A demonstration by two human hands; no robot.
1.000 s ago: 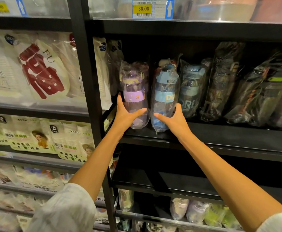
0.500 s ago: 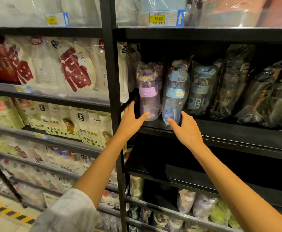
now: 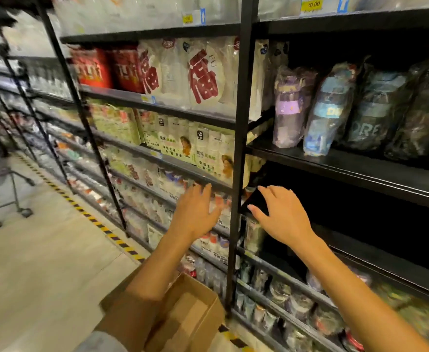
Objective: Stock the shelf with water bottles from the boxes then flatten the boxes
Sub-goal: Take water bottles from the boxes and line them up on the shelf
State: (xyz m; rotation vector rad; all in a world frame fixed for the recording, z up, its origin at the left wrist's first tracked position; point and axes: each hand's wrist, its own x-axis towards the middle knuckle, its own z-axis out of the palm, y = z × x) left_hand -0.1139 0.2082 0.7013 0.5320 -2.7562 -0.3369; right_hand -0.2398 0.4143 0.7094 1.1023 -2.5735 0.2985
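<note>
A purple water bottle (image 3: 288,107) and a blue water bottle (image 3: 329,110), both in clear plastic wrap, stand on the black shelf (image 3: 360,171) beside several darker wrapped bottles (image 3: 376,110). My left hand (image 3: 195,212) and my right hand (image 3: 282,214) hang in the air well below that shelf, fingers spread, holding nothing. An open cardboard box (image 3: 188,316) sits on the floor under my left arm; no bottles show inside it.
A black upright post (image 3: 238,153) divides the shelving. Packs of paper cups (image 3: 203,72) fill the shelves to the left. A metal cart (image 3: 2,189) stands on the aisle floor at far left, past a yellow-black floor stripe (image 3: 93,219).
Both hands have let go of the purple and blue bottles and dropped down away from the shelf. My view has swung left and down, bringing the cardboard box and aisle into sight.
</note>
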